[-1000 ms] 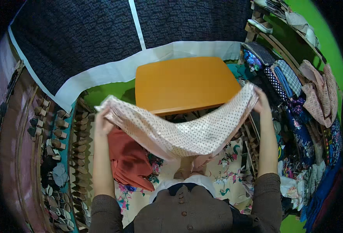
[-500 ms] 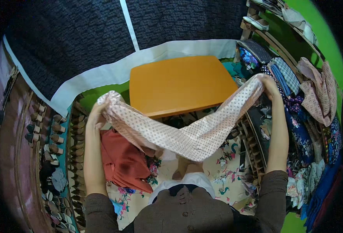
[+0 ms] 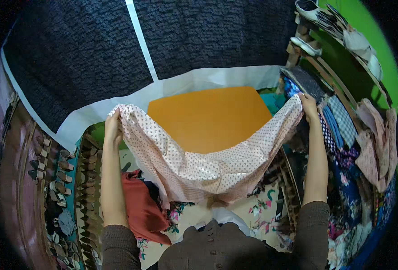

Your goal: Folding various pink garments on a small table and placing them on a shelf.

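Note:
A pale pink cloth with a small dark print hangs stretched between my raised hands, sagging in the middle. It covers the near edge of an orange-brown table. My left hand is closed round the bunched left end of the cloth. My right hand grips the opposite end, beside the stacked fabrics. Whether the cloth is a garment or a plain piece, I cannot tell. Below its left part lies a heap of rust-red cloth on the flower-patterned floor covering.
Racks of shoes line the left side. At right, folded fabrics are piled below wooden shelves with white shoes. Another pink cloth hangs there. A dark curtain with a white lower band spans the back.
The cloth has opened out wider and its lower folds have dropped, hiding the table's near edge. Both hands keep their hold. The view has tilted upward a little.

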Available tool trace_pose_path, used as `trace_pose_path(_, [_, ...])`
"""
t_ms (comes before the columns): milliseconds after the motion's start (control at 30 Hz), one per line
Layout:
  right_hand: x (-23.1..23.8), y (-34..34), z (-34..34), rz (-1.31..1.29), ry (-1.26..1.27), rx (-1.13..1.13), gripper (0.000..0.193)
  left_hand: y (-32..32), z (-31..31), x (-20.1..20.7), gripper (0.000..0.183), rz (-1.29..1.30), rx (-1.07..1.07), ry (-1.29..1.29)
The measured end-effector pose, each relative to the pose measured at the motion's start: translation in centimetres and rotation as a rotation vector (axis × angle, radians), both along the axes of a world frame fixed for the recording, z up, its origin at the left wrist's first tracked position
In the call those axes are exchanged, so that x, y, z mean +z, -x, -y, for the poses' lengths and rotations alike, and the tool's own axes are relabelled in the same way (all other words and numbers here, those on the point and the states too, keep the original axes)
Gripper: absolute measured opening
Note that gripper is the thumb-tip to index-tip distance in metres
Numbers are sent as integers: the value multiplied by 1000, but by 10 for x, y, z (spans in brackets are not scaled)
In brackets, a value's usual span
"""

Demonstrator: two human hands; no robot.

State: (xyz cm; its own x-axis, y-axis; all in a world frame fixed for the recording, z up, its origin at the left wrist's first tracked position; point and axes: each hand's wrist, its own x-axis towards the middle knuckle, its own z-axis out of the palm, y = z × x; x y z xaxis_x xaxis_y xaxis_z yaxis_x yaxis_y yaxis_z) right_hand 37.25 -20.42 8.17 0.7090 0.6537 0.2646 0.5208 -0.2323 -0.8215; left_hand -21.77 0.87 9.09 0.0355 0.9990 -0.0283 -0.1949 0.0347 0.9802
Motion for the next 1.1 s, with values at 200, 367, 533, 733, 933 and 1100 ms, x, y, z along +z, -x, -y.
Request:
trace_pose_path(200, [-10, 52, -47, -961, -441, 100, 10, -23, 33, -6, 32, 347, -124, 149])
trace_pose_path(367, [-5, 152, -51, -814, -443, 293, 17, -35, 67, 0, 32, 419, -142, 2])
trace_pose_path(533, [-9, 141, 3, -116, -110, 153, 29, 11, 95, 4, 31, 198, -63, -103])
trace_pose_path(733, [0, 168, 57, 450, 142, 53, 27, 57, 110, -3, 22, -168, -76, -118])
trace_pose_path(933, [66, 198, 103, 400, -206, 576, 9, 63, 142, 57, 24, -257, -516, -100])
trace_pose_path(1100, [91, 297, 60, 152, -130, 1236, 9, 7, 157, 84, 32, -408, -677, -113])
